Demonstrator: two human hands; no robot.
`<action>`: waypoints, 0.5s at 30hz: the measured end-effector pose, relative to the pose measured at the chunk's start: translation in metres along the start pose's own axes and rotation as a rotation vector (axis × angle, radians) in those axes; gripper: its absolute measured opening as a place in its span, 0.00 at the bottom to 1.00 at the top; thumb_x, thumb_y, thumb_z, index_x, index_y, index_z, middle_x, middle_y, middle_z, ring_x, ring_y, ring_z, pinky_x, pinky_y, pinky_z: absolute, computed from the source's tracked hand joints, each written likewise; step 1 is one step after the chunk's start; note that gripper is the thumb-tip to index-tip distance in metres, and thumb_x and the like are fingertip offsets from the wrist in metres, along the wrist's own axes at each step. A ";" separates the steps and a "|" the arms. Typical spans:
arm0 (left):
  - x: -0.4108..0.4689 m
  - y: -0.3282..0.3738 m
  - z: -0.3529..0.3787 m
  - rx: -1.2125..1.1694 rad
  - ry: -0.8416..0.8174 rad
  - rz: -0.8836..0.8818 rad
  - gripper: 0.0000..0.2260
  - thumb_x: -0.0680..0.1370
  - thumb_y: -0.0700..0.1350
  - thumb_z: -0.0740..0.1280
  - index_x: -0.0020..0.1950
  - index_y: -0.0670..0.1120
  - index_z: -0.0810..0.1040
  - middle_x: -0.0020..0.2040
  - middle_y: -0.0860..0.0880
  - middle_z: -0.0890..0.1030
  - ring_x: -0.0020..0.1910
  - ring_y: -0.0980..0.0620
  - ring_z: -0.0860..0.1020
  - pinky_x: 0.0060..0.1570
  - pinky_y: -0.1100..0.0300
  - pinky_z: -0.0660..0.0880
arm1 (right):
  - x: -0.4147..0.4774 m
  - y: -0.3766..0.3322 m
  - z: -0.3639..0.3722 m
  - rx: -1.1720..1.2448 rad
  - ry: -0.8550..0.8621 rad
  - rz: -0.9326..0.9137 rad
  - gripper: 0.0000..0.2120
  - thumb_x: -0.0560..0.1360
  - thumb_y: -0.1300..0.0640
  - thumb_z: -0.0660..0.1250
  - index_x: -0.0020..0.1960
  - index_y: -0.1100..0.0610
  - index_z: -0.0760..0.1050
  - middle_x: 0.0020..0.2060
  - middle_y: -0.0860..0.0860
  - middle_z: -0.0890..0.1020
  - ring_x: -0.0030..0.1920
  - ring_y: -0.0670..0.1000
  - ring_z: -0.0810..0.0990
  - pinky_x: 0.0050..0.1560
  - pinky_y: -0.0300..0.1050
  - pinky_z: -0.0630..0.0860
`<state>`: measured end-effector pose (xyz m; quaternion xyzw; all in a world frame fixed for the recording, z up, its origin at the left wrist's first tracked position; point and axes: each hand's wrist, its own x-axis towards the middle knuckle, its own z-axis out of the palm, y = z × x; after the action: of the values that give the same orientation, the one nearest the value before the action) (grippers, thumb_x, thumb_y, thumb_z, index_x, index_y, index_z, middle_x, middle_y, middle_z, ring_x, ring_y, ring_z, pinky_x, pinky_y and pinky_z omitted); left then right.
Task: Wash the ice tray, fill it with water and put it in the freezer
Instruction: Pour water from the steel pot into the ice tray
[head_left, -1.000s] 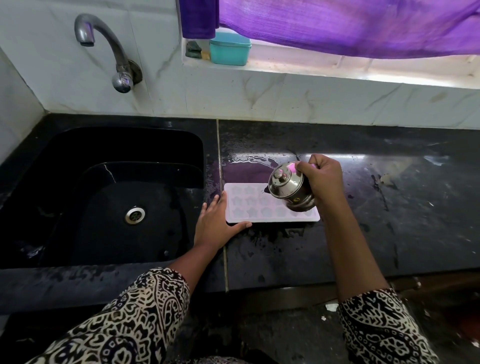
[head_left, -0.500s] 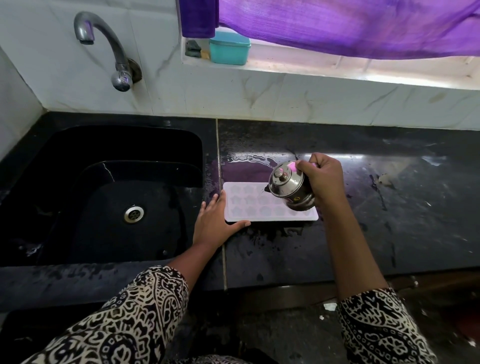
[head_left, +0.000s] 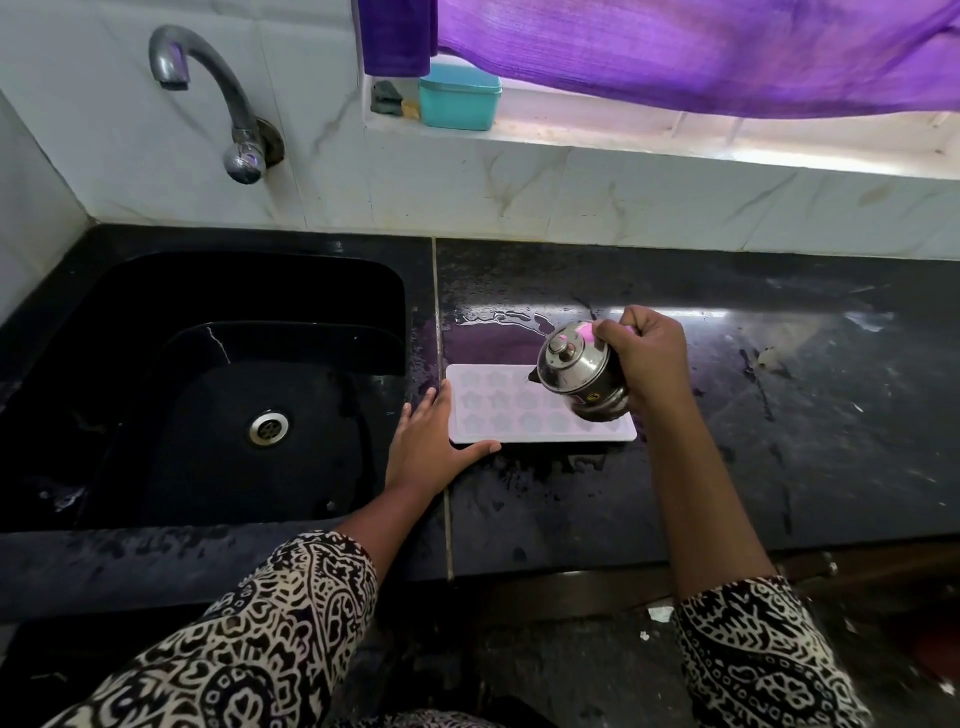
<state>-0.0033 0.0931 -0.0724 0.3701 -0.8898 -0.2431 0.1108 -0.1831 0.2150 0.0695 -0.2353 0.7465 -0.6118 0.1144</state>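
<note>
- Black stone counter, wet in patches, runs right of the sink.
- Black sink sits sunk at its left end.
- Pale lilac ice tray lies flat on the counter, just right of the sink.
- Steel kettle hangs tilted over the tray's right half, spout pointing left.
- Right hand grips the kettle's handle, fingers curled round it.
- Left hand lies flat with straight fingers against the tray's left end, thumb along its near edge.

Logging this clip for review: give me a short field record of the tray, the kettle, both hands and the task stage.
Ice tray: flat on wet black counter, right of sink
Kettle: small steel, lidded, tilted over tray's right part
Left hand: open, steadying tray's left near corner
Right hand: grips kettle handle
Stage: filling; water stream not discernible
</note>
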 end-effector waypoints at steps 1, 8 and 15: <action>0.000 0.000 0.000 0.002 0.000 0.000 0.50 0.68 0.73 0.63 0.79 0.45 0.50 0.78 0.48 0.58 0.78 0.54 0.51 0.76 0.54 0.46 | 0.000 0.000 0.000 0.017 0.007 0.016 0.18 0.68 0.63 0.69 0.28 0.52 0.63 0.25 0.50 0.67 0.30 0.49 0.66 0.33 0.42 0.68; -0.001 0.002 -0.001 0.006 -0.003 -0.001 0.50 0.68 0.72 0.64 0.79 0.45 0.50 0.78 0.48 0.58 0.78 0.54 0.52 0.76 0.54 0.45 | 0.002 0.006 -0.008 0.195 0.067 0.126 0.18 0.68 0.65 0.68 0.27 0.54 0.63 0.21 0.46 0.68 0.26 0.46 0.65 0.29 0.40 0.65; 0.000 0.003 -0.002 0.004 -0.012 -0.004 0.49 0.69 0.72 0.63 0.79 0.45 0.50 0.79 0.48 0.57 0.78 0.55 0.51 0.75 0.55 0.44 | 0.002 0.009 -0.019 0.153 0.108 0.086 0.18 0.67 0.65 0.68 0.27 0.54 0.61 0.20 0.45 0.63 0.24 0.45 0.60 0.24 0.35 0.60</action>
<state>-0.0042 0.0944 -0.0688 0.3705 -0.8902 -0.2439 0.1042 -0.1952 0.2318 0.0655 -0.1606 0.7120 -0.6733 0.1179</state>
